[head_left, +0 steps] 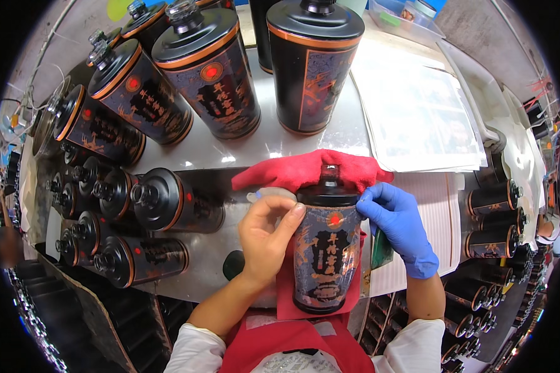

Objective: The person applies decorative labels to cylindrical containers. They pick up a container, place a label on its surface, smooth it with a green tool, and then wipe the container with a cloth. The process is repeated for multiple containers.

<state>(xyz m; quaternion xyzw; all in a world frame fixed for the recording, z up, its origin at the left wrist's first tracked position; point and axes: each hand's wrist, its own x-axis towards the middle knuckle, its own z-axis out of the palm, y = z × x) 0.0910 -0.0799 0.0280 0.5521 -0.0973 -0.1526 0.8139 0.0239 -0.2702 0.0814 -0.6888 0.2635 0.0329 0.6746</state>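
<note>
My bare left hand (pixel 264 233) and gloved right hand (pixel 399 227) grip, fingers closed, the black, orange-banded bottle (pixel 325 248) below the red cloth (pixel 308 171).

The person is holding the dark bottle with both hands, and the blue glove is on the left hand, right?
Not quite. The head view shows the blue glove on the right hand; the left hand is bare. The rest holds: both hands are on the dark bottle.
</note>
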